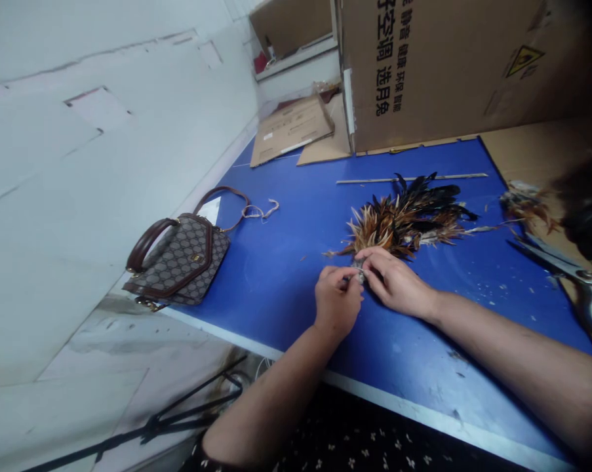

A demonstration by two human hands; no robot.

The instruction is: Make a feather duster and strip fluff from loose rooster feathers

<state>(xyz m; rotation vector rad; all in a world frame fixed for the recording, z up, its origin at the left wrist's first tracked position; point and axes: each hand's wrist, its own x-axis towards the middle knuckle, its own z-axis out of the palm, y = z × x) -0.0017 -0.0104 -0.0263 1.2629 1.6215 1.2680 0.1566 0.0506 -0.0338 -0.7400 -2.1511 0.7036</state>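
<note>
A bundle of brown, orange and black feathers (398, 219) lies on the blue tabletop (271, 262), its orange tips toward the left. My left hand (339, 298) is at the bundle's near side, fingers closed in a pinch. Close against it, my right hand (396, 282) pinches at the same spot. Between the fingertips shows a small greyish tuft with a thin pale strand (359, 269); its exact kind is hard to see. The fingers partly hide it.
A patterned handbag (185, 259) stands at the table's left edge. Shears (566, 262) and more dark feathers (591, 210) lie at right. A thin stick (411, 178) lies behind the bundle. A large cardboard box (448, 72) and flat cardboard (293, 128) are at the back.
</note>
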